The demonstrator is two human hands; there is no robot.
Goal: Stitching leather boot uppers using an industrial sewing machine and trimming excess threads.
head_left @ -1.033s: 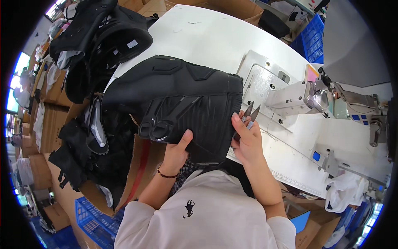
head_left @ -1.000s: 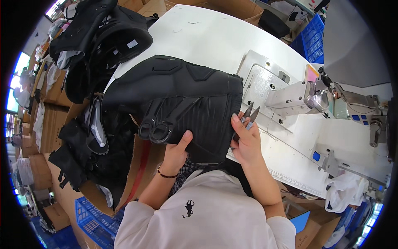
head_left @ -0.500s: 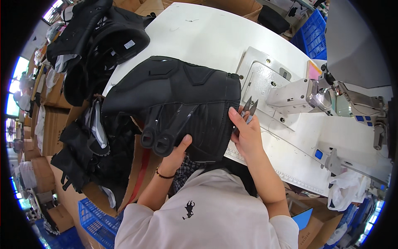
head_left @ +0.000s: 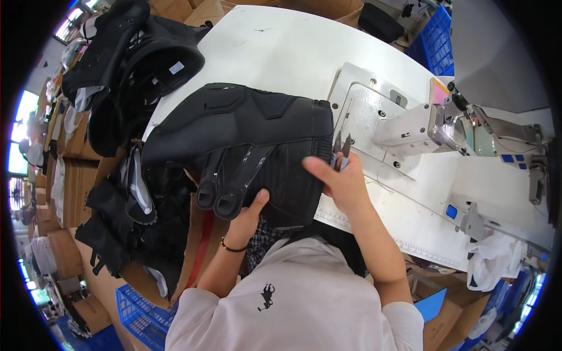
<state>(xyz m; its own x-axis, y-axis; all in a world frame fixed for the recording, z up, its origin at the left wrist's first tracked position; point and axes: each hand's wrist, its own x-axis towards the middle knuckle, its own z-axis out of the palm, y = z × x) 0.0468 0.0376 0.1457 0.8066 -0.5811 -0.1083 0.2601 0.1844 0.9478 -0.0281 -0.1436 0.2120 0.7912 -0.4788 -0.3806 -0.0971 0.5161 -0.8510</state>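
Gripping lower edge of black boot [head_left: 246,128] with left hand [head_left: 247,219], thumb on top, fingers hidden underneath, probably to keep shaft steady and flat. Holding small dark-bladed snips [head_left: 346,145] in right hand [head_left: 346,186], fingers curled round the tool, blades slightly apart and pointing away from body, likely kept in palm to save putting down. Holding right thumb out over cuff [head_left: 322,137]; cannot tell if touching or pinching material. Seeing boot on its side, cuff to the right, other end to the left, over near-left part of white table [head_left: 281,52], seemingly turned so for cuff to face right hand. Locating boot within left grasp, mostly beyond that hand, and directly left of right hand, with cuff edge just beside snips. Noting sewing machine [head_left: 407,130] past right hand, apart from boot, with metal plate [head_left: 360,117] near cuff. Also noting open carton [head_left: 202,245] with more black footwear [head_left: 161,234] at left, presumably placed for easy reach, plus further pile of boots [head_left: 108,52] by far-left table edge.
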